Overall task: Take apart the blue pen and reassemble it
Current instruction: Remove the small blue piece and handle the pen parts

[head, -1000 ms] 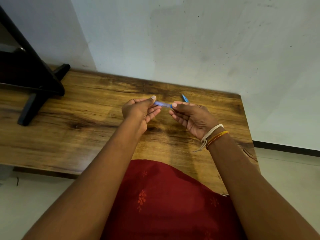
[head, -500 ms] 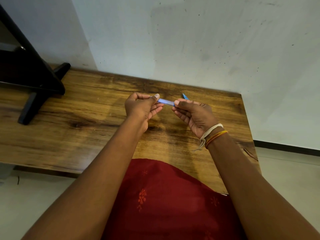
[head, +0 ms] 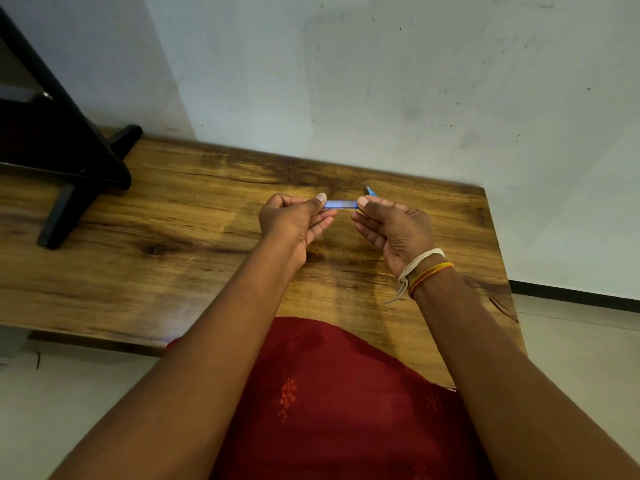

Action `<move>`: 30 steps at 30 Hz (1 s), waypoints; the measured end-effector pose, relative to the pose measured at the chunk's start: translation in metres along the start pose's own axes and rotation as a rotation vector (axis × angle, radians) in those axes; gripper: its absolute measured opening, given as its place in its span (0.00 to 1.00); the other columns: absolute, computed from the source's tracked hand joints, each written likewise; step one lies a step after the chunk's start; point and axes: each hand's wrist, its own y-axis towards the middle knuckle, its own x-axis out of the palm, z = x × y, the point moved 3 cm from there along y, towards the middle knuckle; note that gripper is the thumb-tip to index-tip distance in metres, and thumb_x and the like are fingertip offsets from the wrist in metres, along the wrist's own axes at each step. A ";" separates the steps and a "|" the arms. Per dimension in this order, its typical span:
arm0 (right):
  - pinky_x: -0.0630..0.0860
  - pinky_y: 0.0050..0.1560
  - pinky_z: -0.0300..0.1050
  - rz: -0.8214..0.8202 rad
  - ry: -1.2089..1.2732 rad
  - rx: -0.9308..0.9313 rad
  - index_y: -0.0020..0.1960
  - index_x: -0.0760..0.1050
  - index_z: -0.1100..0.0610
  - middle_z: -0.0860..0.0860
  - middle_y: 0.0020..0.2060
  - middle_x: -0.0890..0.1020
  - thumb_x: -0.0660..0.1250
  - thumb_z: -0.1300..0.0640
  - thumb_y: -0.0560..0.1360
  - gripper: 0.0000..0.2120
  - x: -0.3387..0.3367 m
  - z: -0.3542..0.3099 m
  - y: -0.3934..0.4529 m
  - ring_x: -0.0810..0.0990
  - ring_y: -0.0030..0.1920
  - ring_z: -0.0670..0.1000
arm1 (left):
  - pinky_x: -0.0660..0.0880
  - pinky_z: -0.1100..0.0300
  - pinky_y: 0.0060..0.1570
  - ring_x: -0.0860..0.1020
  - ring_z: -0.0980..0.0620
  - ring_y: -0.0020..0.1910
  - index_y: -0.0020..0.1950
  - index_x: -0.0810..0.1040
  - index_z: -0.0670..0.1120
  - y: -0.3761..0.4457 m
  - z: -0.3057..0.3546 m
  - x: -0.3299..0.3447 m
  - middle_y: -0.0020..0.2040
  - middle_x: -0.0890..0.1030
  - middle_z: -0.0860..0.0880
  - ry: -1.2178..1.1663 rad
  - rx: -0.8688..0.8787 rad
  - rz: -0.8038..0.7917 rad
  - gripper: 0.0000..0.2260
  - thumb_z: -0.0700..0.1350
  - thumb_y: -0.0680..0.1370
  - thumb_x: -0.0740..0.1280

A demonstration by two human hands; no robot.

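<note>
Both hands are up over the bench (head: 194,216), meeting at the middle: the left hand (head: 294,220) pinches one end of the blue pen (head: 341,204) between thumb and curled fingers, and the right hand (head: 394,226) pinches the other end the same way. That pen lies level between the two thumbs, held clear above the wood. Just past the right thumb a small blue piece (head: 371,192) pokes up; whether it belongs to the held pen or lies on the bench behind I cannot tell.

White and orange threads (head: 424,268) are tied round the right wrist. Off to the left a black stand (head: 65,168) sits with its foot on the bench, well apart from the hands. Behind runs a pale wall (head: 381,81) marked with dark specks, touching the far edge of the bench.

Its right edge falls close beside the right forearm, with light floor (head: 581,341) beyond. Bare wood stretches between the hands and the stand, and the near edge lies under the forearms, where a red patterned garment (head: 329,403) covers the lap
</note>
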 end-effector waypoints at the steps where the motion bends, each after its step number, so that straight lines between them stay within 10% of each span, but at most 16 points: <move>1: 0.81 0.35 0.40 -0.003 -0.005 -0.006 0.45 0.80 0.64 0.54 0.32 0.85 0.73 0.67 0.70 0.04 0.000 0.000 0.000 0.85 0.34 0.50 | 0.81 0.60 0.33 0.84 0.47 0.34 0.42 0.69 0.43 0.000 -0.001 0.000 0.41 0.83 0.36 0.000 0.000 0.008 0.12 0.32 0.72 0.71; 12: 0.81 0.33 0.38 0.083 -0.076 -0.009 0.40 0.79 0.63 0.56 0.33 0.83 0.71 0.69 0.71 0.04 -0.008 0.004 0.008 0.83 0.29 0.48 | 0.80 0.60 0.29 0.84 0.50 0.32 0.44 0.72 0.43 0.002 -0.006 -0.004 0.39 0.84 0.40 0.235 -0.028 -0.015 0.09 0.38 0.73 0.73; 22: 0.73 0.40 0.40 0.433 -0.999 -0.358 0.46 0.83 0.55 0.53 0.41 0.84 0.67 0.60 0.69 0.09 -0.040 -0.021 0.016 0.79 0.38 0.50 | 0.80 0.60 0.30 0.82 0.49 0.33 0.50 0.74 0.40 0.007 -0.007 -0.012 0.40 0.82 0.42 0.293 -0.088 0.075 0.07 0.37 0.75 0.70; 30: 0.70 0.42 0.40 0.345 -1.228 -0.315 0.49 0.83 0.56 0.54 0.45 0.85 0.70 0.56 0.71 0.08 -0.040 -0.010 0.017 0.81 0.48 0.55 | 0.80 0.57 0.29 0.80 0.49 0.28 0.46 0.75 0.41 0.006 -0.009 -0.009 0.39 0.84 0.43 0.631 0.048 0.106 0.08 0.38 0.72 0.73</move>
